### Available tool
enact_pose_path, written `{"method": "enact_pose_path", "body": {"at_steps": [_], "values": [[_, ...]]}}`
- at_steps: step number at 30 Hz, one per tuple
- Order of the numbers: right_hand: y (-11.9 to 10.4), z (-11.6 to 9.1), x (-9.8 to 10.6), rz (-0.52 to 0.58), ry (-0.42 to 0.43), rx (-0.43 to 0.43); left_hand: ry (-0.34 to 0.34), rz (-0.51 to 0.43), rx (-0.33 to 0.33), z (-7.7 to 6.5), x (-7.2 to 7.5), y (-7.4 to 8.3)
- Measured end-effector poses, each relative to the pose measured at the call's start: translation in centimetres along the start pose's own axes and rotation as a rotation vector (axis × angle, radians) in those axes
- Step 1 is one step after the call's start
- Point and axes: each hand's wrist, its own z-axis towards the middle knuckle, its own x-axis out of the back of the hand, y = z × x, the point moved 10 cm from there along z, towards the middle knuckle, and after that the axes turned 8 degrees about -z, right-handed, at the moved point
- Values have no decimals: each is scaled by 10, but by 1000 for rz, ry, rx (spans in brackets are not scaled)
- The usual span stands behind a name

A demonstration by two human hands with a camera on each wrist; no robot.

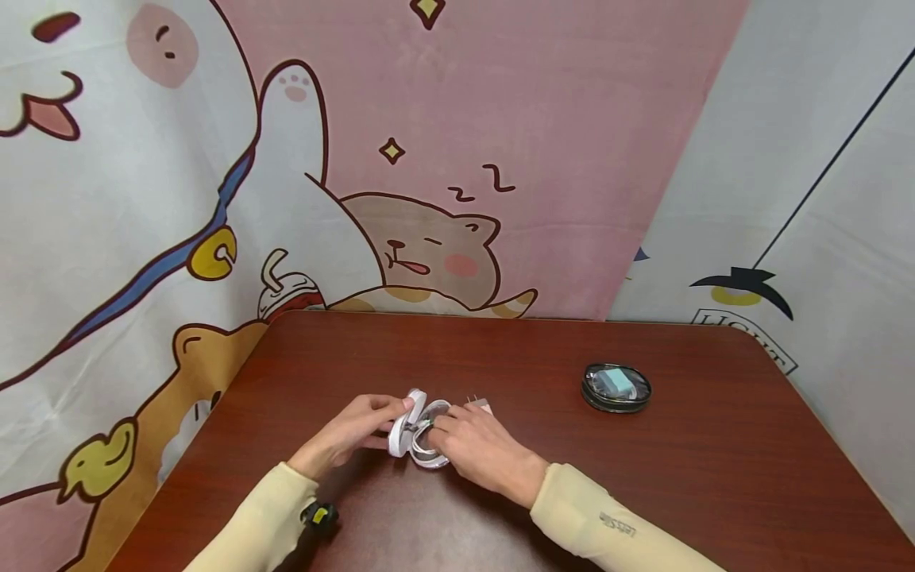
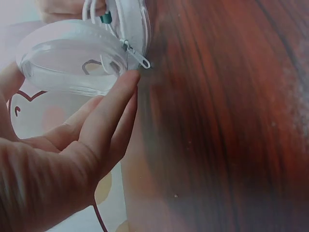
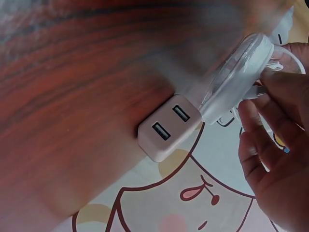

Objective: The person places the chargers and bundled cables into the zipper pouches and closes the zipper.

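Observation:
A small clear pouch [image 1: 397, 439] with white trim stands unzipped on the table, its two halves spread apart. My left hand [image 1: 363, 423] holds one half, thumb on one side and fingers on the other; the zipper pull [image 2: 140, 59] hangs close to a fingertip. Over the other half, my right hand [image 1: 477, 446] pinches a coiled white cable [image 3: 292, 54] with a green band [image 2: 106, 18]. Part of the coil is hidden by the fingers. Beside the pouch lies a pale pink charger plug [image 3: 169, 128] with two USB ports, its prongs pointing away in the head view.
An oval black-trimmed clear case [image 1: 616, 389] with a light blue item inside lies at the back right of the brown table [image 1: 686, 477]. A cartoon-printed cloth [image 1: 543, 159] hangs behind the table.

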Motion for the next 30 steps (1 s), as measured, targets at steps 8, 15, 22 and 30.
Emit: {"method": "enact_pose_path", "body": {"at_steps": [8,15,22,30], "values": [[2,-1,-11,-53,-13,-18,-18,-19,19,2,-2,-1],[5,-6,-20,16,-84,-12,-18,-34,33,5,-2,-3],[15,-13,-17,295,-89,-45,-16,-24,28,6,-2,-1],[32,-23,-14,498,-57,-92,10,-25,18,6,0,1]]}}
